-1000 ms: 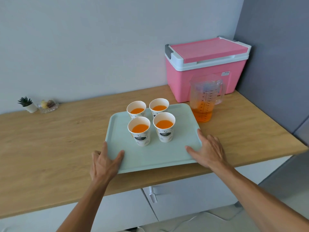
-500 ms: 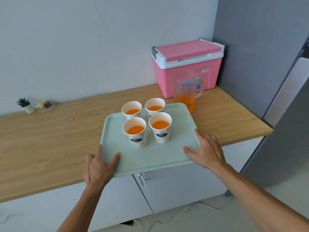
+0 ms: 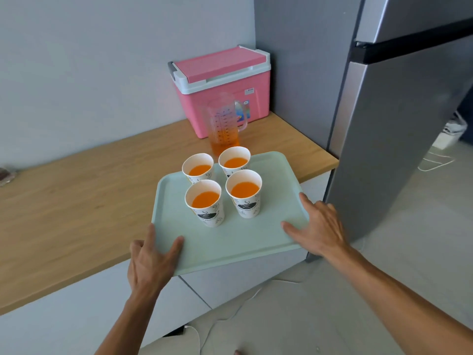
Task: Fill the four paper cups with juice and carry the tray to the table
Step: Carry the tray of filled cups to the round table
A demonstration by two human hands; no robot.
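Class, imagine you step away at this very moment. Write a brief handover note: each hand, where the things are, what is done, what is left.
Left hand: grips the tray by its near left corner, thumb on top.
Right hand: grips its near right edge, thumb on top.
Tray: juts past the counter's front edge; four cups stand upright on it in a square.
Jug: on the counter, before the pink cooler.
Done: all four cups hold juice.
Left: carry the tray to the table.

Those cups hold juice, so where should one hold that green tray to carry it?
Grip the tray by its short ends, one hand from each side, thumbs over the raised rim. It is broad and flat with four paper cups of juice upright, so two-sided support likely keeps it level.
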